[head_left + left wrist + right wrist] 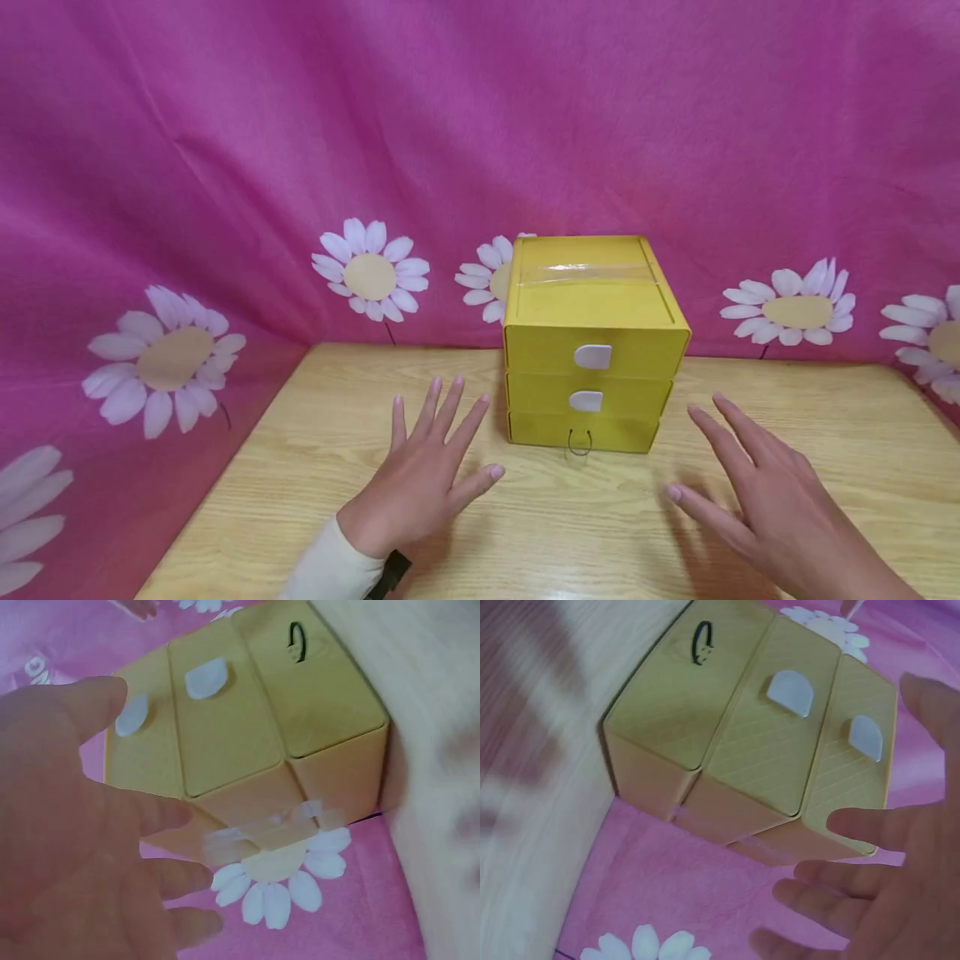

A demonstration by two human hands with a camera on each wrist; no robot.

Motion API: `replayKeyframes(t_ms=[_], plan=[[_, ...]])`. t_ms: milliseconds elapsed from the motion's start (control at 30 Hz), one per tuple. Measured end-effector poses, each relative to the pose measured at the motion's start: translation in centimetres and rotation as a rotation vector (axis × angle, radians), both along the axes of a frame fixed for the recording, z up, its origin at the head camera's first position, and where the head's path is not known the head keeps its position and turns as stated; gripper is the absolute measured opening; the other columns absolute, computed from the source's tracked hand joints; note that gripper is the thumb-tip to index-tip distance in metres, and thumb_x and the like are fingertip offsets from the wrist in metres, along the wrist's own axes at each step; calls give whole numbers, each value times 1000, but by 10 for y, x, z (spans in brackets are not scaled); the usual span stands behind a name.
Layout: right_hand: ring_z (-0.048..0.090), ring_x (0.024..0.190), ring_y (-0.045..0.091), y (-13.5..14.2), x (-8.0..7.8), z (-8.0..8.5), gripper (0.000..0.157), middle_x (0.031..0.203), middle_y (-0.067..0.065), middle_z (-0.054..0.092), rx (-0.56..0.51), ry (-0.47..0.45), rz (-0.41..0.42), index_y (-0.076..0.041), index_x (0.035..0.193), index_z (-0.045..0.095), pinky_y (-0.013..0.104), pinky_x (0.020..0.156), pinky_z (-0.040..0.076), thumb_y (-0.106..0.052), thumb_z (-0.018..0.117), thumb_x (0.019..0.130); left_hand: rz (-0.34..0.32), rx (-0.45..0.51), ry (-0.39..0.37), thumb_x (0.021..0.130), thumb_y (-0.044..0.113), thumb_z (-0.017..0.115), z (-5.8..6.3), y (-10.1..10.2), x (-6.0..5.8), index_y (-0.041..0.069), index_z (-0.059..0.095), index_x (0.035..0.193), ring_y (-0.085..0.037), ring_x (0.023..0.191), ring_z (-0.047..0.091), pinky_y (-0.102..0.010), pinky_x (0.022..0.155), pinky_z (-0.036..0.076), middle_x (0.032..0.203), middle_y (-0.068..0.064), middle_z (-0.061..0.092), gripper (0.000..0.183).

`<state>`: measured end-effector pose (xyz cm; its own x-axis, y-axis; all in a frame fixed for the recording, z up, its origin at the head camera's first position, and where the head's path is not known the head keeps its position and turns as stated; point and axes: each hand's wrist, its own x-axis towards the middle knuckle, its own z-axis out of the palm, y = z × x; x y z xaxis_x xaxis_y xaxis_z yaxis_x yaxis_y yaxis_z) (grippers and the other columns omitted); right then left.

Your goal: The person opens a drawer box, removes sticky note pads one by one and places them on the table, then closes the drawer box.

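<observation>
While left hand [418, 492] and right hand [783, 496] were empty and spread wide, yellow drawer box [596, 323] stood on table [337, 408], beyond and between them, drawer fronts [542, 395] running left to right; which hand was nearer, not clear.

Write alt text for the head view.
Yellow three-drawer box on a wood-grain table, with white tabs on the upper two drawers and a dark loop on the lowest. A person's left hand and right hand are held out before it, not touching it. Behind hangs a pink cloth with white flowers.
</observation>
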<state>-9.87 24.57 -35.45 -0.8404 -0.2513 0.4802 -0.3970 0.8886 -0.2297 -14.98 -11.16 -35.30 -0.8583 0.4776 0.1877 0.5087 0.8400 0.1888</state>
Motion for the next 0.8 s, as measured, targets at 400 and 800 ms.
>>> replayKeyframes(t_ms=[400, 800], plan=[[55, 109, 31, -21, -7, 27, 65, 128, 11, 55, -94, 163, 21, -10, 133, 54, 52, 82, 46, -30, 80, 77, -35, 203, 3, 95, 64, 38, 28, 11, -20, 26, 12, 156, -22, 147, -6, -58, 114, 12, 162, 1, -4, 76], [60, 92, 18, -42, -28, 46, 52, 108, 3, 66, -144, 255, 41, -9, 123, 61, 36, 69, 46, -18, 81, 75, -68, 365, 17, 95, 64, 38, 49, 35, -37, 30, 6, 155, -19, 147, -1, -56, 111, 22, 161, 5, -4, 77]])
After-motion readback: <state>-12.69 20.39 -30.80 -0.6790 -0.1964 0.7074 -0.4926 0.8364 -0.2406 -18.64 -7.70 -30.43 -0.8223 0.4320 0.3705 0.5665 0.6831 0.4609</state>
